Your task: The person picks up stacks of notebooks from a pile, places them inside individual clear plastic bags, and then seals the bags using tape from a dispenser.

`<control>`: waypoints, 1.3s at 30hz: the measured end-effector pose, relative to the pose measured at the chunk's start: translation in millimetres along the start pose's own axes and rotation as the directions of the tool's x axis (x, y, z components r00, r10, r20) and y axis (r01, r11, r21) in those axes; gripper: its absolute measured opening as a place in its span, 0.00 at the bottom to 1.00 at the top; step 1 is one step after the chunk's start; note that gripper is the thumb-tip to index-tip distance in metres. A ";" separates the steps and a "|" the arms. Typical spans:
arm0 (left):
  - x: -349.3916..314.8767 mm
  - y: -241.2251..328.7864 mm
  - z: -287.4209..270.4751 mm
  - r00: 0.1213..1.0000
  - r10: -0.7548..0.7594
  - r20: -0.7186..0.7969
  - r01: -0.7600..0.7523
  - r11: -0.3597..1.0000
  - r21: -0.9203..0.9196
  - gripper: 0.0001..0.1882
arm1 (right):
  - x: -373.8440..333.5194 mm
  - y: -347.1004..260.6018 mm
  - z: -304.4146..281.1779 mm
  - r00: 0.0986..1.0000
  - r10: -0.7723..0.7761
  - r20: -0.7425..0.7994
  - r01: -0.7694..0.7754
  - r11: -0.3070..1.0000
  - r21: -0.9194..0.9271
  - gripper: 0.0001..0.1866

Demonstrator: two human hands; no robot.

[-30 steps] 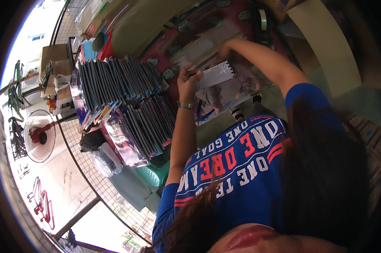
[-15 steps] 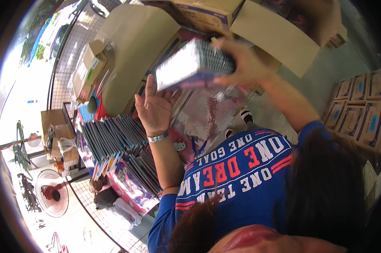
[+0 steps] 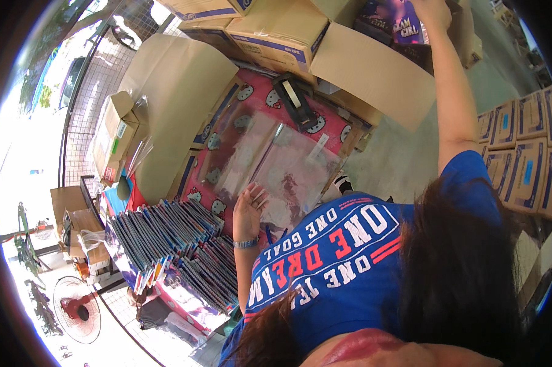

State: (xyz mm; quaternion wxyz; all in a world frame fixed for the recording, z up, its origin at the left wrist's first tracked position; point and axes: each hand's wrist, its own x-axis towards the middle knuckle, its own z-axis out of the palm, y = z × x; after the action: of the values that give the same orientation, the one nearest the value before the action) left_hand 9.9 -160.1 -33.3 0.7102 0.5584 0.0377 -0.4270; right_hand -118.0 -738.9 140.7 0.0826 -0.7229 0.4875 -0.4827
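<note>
My right hand [image 3: 434, 11] is stretched out at the top right, over an open carton [image 3: 380, 67]. Its fingers, partly cut off by the picture's edge, are on a stack of notebooks [image 3: 409, 25] with purple and pink covers inside the carton. Closer to my body, my left hand [image 3: 250, 211] hangs over clear plastic bags [image 3: 288, 165], with its fingers loosely bent and nothing in them. The bags lie on a pink patterned table cover [image 3: 261, 85]. Beside my left forearm are rows of spiral-bound notebooks [image 3: 166, 235], spines upward.
A black tape dispenser [image 3: 297, 101] stands at the table's far side. Closed cartons [image 3: 276, 37] are behind it, and a large cardboard flap [image 3: 172, 92] rises at the left. More cartons [image 3: 523, 165] are piled at the right. A fan [image 3: 76, 309] is at the lower left.
My right hand has carried the notebook stack from above the table to the open carton at the upper right. My left hand has come away from the stack and dropped lower over the bags.
</note>
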 end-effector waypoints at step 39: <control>-242.0 73.9 -193.8 0.521 0.254 -0.814 0.257 0.864 0.434 0.23 | -547.7 -308.6 -67.5 -0.686 -0.646 0.335 -0.647 0.752 0.124 0.60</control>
State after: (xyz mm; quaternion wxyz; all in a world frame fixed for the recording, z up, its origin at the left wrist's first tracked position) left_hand -13.1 137.3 78.9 0.4264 0.8591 0.2676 -0.0925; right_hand -9.8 -127.8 19.8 0.7180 -0.5443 -0.1558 0.4048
